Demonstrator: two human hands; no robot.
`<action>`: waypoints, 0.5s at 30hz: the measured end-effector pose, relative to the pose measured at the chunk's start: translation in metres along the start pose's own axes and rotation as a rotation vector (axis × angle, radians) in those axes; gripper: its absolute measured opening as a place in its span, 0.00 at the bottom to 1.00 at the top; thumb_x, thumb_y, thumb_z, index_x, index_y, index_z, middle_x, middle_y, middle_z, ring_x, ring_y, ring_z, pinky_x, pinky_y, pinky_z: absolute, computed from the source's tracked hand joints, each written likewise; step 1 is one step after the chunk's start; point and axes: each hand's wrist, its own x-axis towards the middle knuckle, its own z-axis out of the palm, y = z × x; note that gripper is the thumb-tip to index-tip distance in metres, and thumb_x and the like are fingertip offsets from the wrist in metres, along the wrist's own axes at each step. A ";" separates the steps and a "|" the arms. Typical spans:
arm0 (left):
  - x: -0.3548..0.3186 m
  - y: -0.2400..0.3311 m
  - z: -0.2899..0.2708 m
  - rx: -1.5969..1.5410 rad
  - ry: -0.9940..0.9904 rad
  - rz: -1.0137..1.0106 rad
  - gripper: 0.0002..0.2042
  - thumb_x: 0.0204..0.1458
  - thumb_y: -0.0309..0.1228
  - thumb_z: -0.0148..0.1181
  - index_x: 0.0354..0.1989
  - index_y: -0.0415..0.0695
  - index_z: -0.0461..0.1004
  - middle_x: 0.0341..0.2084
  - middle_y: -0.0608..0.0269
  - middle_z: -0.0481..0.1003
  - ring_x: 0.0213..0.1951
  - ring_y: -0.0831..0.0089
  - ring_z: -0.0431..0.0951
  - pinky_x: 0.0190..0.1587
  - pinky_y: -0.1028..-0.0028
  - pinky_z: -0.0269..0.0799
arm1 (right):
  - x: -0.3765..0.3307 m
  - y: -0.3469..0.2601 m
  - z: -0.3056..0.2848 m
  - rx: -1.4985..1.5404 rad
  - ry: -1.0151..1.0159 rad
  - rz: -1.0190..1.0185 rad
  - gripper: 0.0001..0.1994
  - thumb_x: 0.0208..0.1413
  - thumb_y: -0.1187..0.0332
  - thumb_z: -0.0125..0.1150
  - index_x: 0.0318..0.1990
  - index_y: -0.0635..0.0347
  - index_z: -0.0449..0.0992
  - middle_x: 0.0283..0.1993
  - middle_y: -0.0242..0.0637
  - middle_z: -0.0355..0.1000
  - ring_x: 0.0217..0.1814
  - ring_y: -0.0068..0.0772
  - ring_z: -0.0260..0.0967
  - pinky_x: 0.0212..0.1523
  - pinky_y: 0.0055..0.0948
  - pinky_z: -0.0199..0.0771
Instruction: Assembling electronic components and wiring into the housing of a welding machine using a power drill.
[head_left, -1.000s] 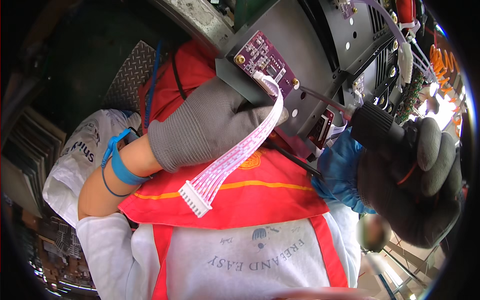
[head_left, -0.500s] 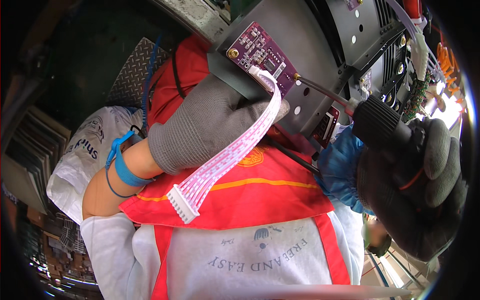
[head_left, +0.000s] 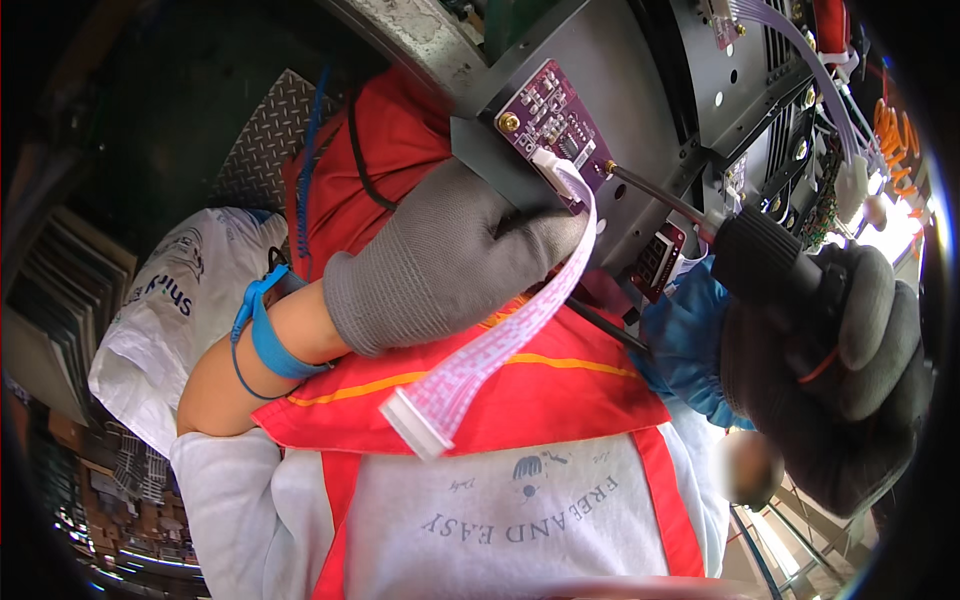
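My left hand, in a grey knit glove, is closed on the near edge of a dark grey metal panel, with the thumb along that edge. A purple circuit board lies on the panel, a brass-coloured screw at its left corner. From its white socket a pink-and-white ribbon cable hangs past my left thumb to a loose white connector. My gloved right hand grips a black power screwdriver. Its bit meets another brass-coloured screw at the board's right corner.
A small red display board sits below the panel's right part. Beyond it are more panels with purple wires and an orange coiled hose. A white plastic bag and stacked sheets are at left. A blue wrist strap circles my left arm.
The panel, circuit board and my left hand have shifted right and slightly nearer. The loose cable end has swung right. My right hand has barely moved; the bit remains at the same screw.
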 end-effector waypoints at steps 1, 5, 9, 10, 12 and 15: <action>0.000 0.000 -0.001 0.002 0.009 0.016 0.10 0.56 0.33 0.56 0.38 0.38 0.72 0.28 0.51 0.74 0.31 0.56 0.76 0.36 0.65 0.72 | 0.000 0.000 0.001 -0.003 0.003 0.002 0.14 0.45 0.69 0.56 0.19 0.45 0.56 0.16 0.19 0.53 0.18 0.17 0.47 0.25 0.15 0.54; 0.000 0.003 -0.004 0.003 -0.045 -0.041 0.09 0.56 0.32 0.56 0.37 0.38 0.73 0.27 0.51 0.74 0.31 0.57 0.77 0.35 0.65 0.72 | -0.001 -0.001 0.002 -0.013 0.004 0.004 0.13 0.46 0.70 0.56 0.20 0.46 0.57 0.16 0.19 0.54 0.19 0.18 0.48 0.26 0.17 0.55; 0.002 0.006 -0.006 -0.140 -0.132 -0.215 0.09 0.56 0.31 0.56 0.37 0.38 0.73 0.27 0.51 0.74 0.30 0.57 0.77 0.35 0.65 0.72 | -0.002 -0.001 0.001 -0.029 -0.008 0.002 0.11 0.48 0.70 0.55 0.23 0.47 0.58 0.18 0.21 0.55 0.22 0.19 0.50 0.29 0.19 0.56; 0.002 0.006 -0.006 -0.139 -0.131 -0.216 0.09 0.56 0.31 0.56 0.37 0.38 0.73 0.27 0.51 0.74 0.30 0.57 0.77 0.35 0.65 0.72 | -0.002 0.000 0.001 -0.030 -0.009 0.002 0.10 0.48 0.70 0.55 0.23 0.47 0.58 0.18 0.21 0.55 0.22 0.19 0.50 0.29 0.20 0.57; 0.002 0.005 -0.004 -0.007 -0.075 -0.108 0.08 0.57 0.31 0.56 0.37 0.38 0.73 0.27 0.52 0.74 0.30 0.58 0.76 0.34 0.66 0.72 | -0.002 0.001 0.000 -0.036 -0.008 -0.004 0.10 0.49 0.70 0.55 0.24 0.48 0.59 0.19 0.21 0.55 0.24 0.20 0.51 0.31 0.21 0.57; 0.002 0.003 -0.003 -0.031 -0.071 -0.064 0.09 0.57 0.31 0.56 0.37 0.38 0.72 0.27 0.52 0.74 0.30 0.58 0.76 0.35 0.66 0.72 | -0.001 0.002 -0.001 -0.040 -0.020 -0.006 0.08 0.50 0.71 0.54 0.26 0.49 0.60 0.20 0.22 0.56 0.26 0.21 0.52 0.32 0.23 0.59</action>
